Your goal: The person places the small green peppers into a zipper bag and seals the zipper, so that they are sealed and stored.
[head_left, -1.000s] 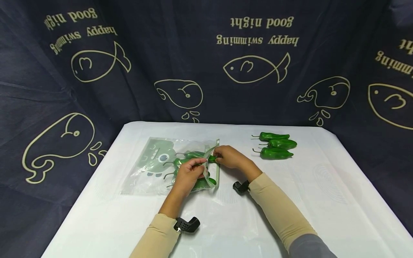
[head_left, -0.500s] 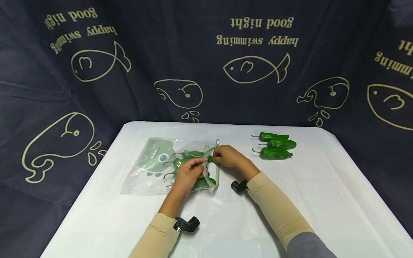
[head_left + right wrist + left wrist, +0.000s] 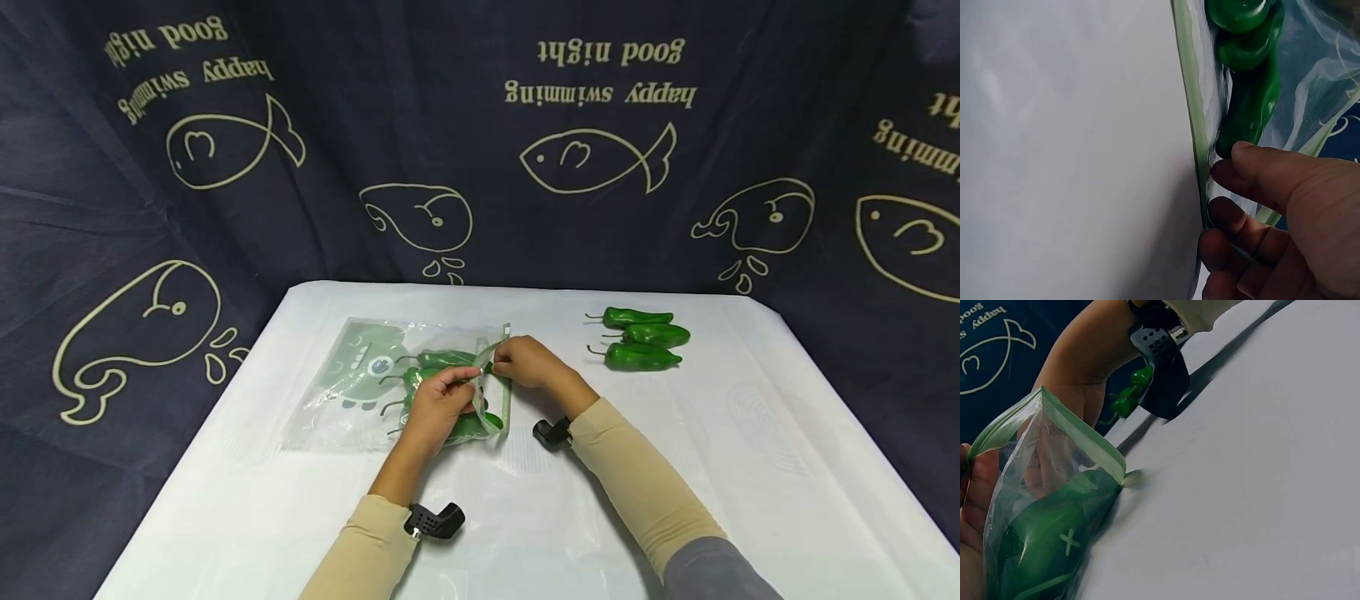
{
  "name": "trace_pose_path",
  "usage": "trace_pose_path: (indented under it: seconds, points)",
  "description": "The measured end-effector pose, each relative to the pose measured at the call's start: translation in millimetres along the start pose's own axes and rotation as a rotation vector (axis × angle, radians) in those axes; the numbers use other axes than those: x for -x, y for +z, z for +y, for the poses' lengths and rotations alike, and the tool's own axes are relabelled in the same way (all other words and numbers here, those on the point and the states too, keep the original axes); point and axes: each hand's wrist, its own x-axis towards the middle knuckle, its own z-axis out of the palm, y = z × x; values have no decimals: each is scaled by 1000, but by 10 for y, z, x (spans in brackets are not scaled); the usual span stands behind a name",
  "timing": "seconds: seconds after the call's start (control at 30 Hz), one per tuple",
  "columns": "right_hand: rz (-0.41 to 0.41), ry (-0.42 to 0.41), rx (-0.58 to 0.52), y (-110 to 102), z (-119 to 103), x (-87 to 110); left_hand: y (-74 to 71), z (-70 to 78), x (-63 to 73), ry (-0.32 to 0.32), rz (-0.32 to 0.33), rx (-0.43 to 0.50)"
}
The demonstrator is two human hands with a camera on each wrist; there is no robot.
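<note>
A clear zip bag [image 3: 311, 429] with a green monster print lies on the table, its mouth to the right. Several green peppers [image 3: 468, 427] are inside it, stems to the left. My left hand [image 3: 438, 408] pinches the upper layer of the mouth and holds it raised; the left wrist view shows the green zip edge [image 3: 1085, 434] peaked open. At the far side of the mouth, my right hand [image 3: 528, 362] has thumb and index finger on the tip of one pepper [image 3: 1250, 103], most of which is within the bag. The other right fingers are curled near the lower edge.
Three more green peppers [image 3: 641, 357] lie side by side at the back right of the white table [image 3: 750, 467]. A dark cloth [image 3: 480, 150] with fish and whale drawings hangs behind the table. Black cameras [image 3: 553, 433] are worn on both wrists.
My right hand has shifted slightly left, and the pepper at its fingertips has slid further left into the bag. The left hand stays in place holding the mouth up.
</note>
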Motion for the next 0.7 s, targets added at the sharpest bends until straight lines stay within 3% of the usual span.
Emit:
trace_pose_path:
  seconds: [0.33,0.7]
  points:
    - [-31,11,-90,-14,-1,34,-2,-22,-7,1,7,-5]
    - [-24,-15,-117,-4,24,64,12,28,8,-16,7,6]
